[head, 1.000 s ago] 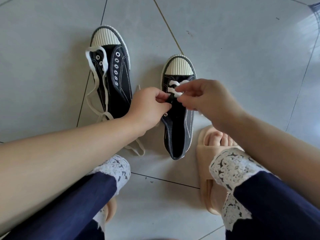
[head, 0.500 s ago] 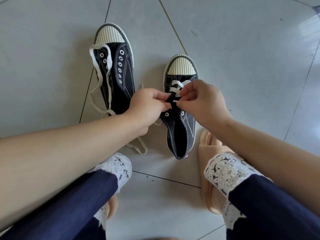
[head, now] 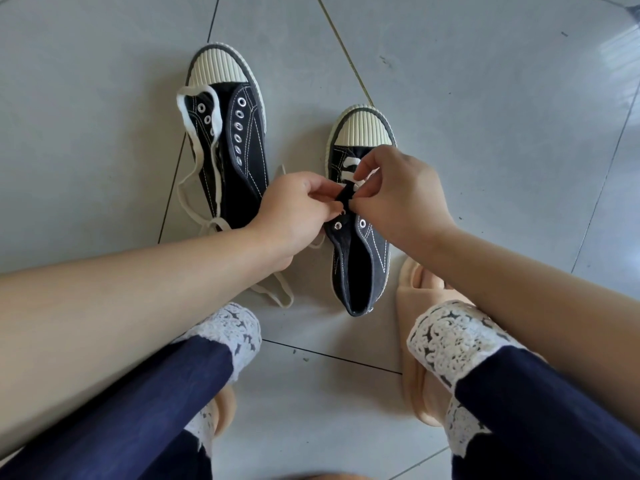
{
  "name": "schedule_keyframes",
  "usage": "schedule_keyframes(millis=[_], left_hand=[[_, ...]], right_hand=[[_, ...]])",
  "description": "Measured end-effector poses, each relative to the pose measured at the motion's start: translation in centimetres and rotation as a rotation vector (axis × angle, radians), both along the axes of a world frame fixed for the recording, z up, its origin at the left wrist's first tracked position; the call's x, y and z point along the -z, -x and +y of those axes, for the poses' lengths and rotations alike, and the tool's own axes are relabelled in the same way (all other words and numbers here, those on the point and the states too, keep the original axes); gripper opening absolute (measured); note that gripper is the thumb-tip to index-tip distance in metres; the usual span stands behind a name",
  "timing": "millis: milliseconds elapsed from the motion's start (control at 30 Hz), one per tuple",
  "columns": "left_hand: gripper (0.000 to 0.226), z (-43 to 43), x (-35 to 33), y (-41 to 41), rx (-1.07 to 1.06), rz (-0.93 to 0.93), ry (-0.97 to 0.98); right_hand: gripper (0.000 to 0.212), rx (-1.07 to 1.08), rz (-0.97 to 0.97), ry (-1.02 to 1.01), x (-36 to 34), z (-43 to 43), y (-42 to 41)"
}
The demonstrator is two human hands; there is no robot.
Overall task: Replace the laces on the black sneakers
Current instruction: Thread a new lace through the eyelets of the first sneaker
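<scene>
**Black sneakers during lacing, seen from above.** Two black sneakers lie on the grey tiled floor (head: 485, 133), their ribbed cream toe caps pointing away from you. The partly laced sneaker (head: 360, 258) serves as the reference.

- **Hands:** Your left hand (head: 294, 211), fingers curled, pinches the black upper of this sneaker beside the eyelets. Your right hand (head: 398, 195), also curled, pinches the white lace (head: 349, 163) close by, so the two sets of fingertips nearly meet over the tongue.
- **Lacing:** The lace crosses the eyelets nearest the toe cap. Two eyelets toward the heel stand bare.
- **Second sneaker:** The unlaced sneaker (head: 242, 150) lies to the left of the reference sneaker, its toe farther from you. A loose lace (head: 218, 123) is draped over it and trails onto the floor beneath your left forearm.
- **Near the heel:** A beige slipper (head: 412, 299) sits just right of the reference sneaker's heel, below a navy trouser leg with a white lace cuff (head: 450, 337).
</scene>
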State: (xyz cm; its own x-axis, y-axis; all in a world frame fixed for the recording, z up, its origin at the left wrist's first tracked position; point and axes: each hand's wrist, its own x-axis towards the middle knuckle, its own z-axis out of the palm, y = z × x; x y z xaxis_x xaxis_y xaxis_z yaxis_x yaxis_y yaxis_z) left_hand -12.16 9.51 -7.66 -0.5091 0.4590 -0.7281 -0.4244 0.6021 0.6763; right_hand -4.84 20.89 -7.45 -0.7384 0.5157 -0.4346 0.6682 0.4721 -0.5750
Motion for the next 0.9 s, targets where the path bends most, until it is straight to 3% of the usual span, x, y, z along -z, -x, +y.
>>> schedule_keyframes(millis=[167,467,667,900], left_hand=[[0.021,-0.1,0.4,0.3,-0.013,-0.108,-0.068],[0.012,1.3,0.5,0.7,0.358,0.347,0.082],[0.017,0.3,0.7,-0.1,0.215,0.444,0.053],[0.026,0.7,1.9,-0.9,0.039,0.369,0.123]], right_hand=[[0.032,0.053,0.039,0.128,-0.3,0.1,-1.0],[0.025,0.097,0.036,0.147,-0.4,0.1,-1.2],[0.020,0.019,0.032,0.073,0.0,0.2,-1.0],[0.028,-0.071,0.104,0.101,-0.3,-0.2,-1.7]])
